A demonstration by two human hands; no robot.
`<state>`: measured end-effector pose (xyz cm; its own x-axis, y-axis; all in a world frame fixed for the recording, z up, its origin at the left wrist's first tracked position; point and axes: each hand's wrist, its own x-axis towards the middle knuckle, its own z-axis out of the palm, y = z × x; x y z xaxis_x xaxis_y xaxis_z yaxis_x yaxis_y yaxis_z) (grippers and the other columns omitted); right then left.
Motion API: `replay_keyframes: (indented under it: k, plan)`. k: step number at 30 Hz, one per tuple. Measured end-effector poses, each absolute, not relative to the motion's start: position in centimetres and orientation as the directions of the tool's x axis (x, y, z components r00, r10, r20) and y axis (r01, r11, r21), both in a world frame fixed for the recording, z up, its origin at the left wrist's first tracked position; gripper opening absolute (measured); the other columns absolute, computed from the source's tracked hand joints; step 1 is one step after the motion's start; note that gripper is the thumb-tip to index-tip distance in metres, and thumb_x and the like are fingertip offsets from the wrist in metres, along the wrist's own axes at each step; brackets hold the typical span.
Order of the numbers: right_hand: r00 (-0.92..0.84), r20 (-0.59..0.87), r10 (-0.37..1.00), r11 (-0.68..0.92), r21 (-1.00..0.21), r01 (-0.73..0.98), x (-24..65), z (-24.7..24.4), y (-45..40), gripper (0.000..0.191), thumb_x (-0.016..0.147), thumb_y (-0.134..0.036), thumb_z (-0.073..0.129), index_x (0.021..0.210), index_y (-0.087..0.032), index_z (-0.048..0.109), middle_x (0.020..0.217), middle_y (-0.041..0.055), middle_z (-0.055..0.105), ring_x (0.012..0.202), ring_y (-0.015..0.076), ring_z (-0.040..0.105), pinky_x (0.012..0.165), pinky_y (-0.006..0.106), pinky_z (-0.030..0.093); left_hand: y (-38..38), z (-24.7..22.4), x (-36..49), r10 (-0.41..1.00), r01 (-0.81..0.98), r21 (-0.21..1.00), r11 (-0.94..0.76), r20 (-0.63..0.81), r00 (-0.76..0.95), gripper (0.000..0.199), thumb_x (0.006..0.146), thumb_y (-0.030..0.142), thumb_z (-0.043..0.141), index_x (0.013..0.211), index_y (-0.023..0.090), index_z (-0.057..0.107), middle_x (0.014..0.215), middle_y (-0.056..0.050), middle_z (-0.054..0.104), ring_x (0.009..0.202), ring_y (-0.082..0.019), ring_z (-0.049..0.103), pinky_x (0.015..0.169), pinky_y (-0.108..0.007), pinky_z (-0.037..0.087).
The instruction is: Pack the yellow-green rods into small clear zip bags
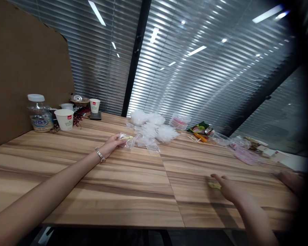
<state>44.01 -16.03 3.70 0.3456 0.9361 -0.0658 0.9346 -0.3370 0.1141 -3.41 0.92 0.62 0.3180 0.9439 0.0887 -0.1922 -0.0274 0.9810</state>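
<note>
While the left hand (112,143) is pinching a clear bag (130,142), a yellow piece (214,185) is showing crosswise at nine o'clock from the nearer, blurred right hand (228,188), its opening and grip unclear.

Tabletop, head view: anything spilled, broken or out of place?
No clear spill or damage. Just untidy: clear bags sprawl in an overlapping heap toward the middle of the tabletop, and pink plastic lies crumpled farther right.
</note>
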Motion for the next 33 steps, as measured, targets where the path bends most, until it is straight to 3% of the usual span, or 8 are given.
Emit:
replay_keyframes:
  k: [3, 7, 12, 14, 18, 21, 28, 33]
  plan:
    - [0.366, -0.101, 0.925, -0.355, 0.111, 0.928, 43.8, 2.8, -16.2, 0.037, 0.079, -0.011, 0.041, 0.109, -0.018, 0.062, 0.099, 0.0158, 0.061, 0.082, 0.0202, 0.062, 0.07, 0.026, 0.038, 0.8, 0.8, -3.4, 0.936, -0.185, 0.982, -0.034, 0.096, 0.339, 0.042, 0.066, 0.04, 0.074, 0.097, 0.014, 0.063, 0.1, -0.007, 0.065, 0.085, -0.013, 0.059, 0.077, -0.023, 0.045]
    - [0.262, -0.006, 0.965, -0.261, 0.09, 0.961, 40.4, 1.9, -14.3, 0.023, 0.088, -0.017, 0.038, 0.095, -0.013, 0.059, 0.094, 0.0162, 0.061, 0.081, 0.0193, 0.061, 0.068, 0.025, 0.036, 0.7, 0.9, -3.3, 0.935, -0.175, 0.984, -0.035, 0.094, 0.341, 0.043, 0.066, 0.041, 0.074, 0.097, 0.014, 0.063, 0.099, -0.007, 0.065, 0.085, -0.013, 0.059, 0.077, -0.024, 0.045]
    - [-0.039, 0.035, 0.999, 0.037, 0.047, 0.998, 32.5, 1.6, -11.2, 0.021, 0.093, -0.019, 0.034, 0.099, -0.013, 0.053, 0.095, 0.0121, 0.061, 0.08, 0.0168, 0.06, 0.067, 0.024, 0.036, 0.7, 1.0, -3.3, 0.93, -0.156, 0.987, -0.041, 0.095, 0.355, 0.041, 0.067, 0.04, 0.073, 0.095, 0.013, 0.063, 0.094, -0.006, 0.065, 0.082, -0.011, 0.058, 0.076, -0.023, 0.044]
    - [-0.122, 0.097, 0.988, 0.108, 0.14, 0.984, 28.6, 1.6, -10.5, 0.023, 0.09, -0.013, 0.036, 0.107, -0.014, 0.052, 0.101, 0.0127, 0.059, 0.083, 0.0178, 0.059, 0.068, 0.025, 0.038, 0.7, 0.9, -3.3, 0.93, -0.149, 0.988, -0.042, 0.093, 0.357, 0.043, 0.068, 0.041, 0.073, 0.098, 0.012, 0.063, 0.099, -0.008, 0.065, 0.085, -0.013, 0.059, 0.078, -0.024, 0.045]
    - [-0.176, 0.108, 0.978, 0.132, 0.327, 0.936, 21.8, 2.0, -9.9, 0.03, 0.087, -0.006, 0.034, 0.108, -0.015, 0.053, 0.102, 0.0143, 0.056, 0.089, 0.0248, 0.059, 0.066, 0.03, 0.043, 0.8, 0.7, -3.4, 0.925, -0.133, 0.989, -0.06, 0.105, 0.365, 0.044, 0.068, 0.041, 0.072, 0.1, 0.012, 0.062, 0.103, -0.009, 0.065, 0.088, -0.014, 0.059, 0.081, -0.025, 0.045]
    - [-0.288, 0.078, 0.954, 0.239, 0.377, 0.895, 18.3, 2.3, -9.4, 0.03, 0.087, -0.006, 0.033, 0.107, -0.014, 0.054, 0.099, 0.0156, 0.056, 0.087, 0.0255, 0.058, 0.065, 0.033, 0.046, 0.8, 0.7, -3.3, 0.92, -0.137, 0.988, -0.075, 0.121, 0.374, 0.043, 0.068, 0.041, 0.072, 0.099, 0.012, 0.063, 0.103, -0.009, 0.065, 0.089, -0.014, 0.059, 0.081, -0.025, 0.045]
    - [-0.353, 0.144, 0.925, 0.266, 0.418, 0.869, 14.1, 1.5, -7.2, 0.032, 0.085, -0.001, 0.031, 0.105, -0.009, 0.055, 0.093, 0.018, 0.056, 0.084, 0.0249, 0.058, 0.066, 0.033, 0.046, 0.6, 0.9, -3.2, 0.923, -0.13, 0.987, -0.093, 0.134, 0.361, 0.04, 0.066, 0.04, 0.073, 0.093, 0.013, 0.063, 0.094, -0.006, 0.066, 0.083, -0.012, 0.058, 0.076, -0.023, 0.045]
    - [-0.364, 0.225, 0.904, 0.28, 0.332, 0.901, 14.4, 0.8, -6.4, 0.029, 0.087, -0.006, 0.032, 0.106, -0.012, 0.053, 0.097, 0.0161, 0.055, 0.088, 0.026, 0.057, 0.068, 0.035, 0.046, 0.7, 0.8, -3.3, 0.921, -0.137, 0.987, -0.084, 0.129, 0.368, 0.041, 0.065, 0.041, 0.074, 0.094, 0.013, 0.064, 0.097, -0.006, 0.067, 0.083, -0.013, 0.059, 0.077, -0.023, 0.045]
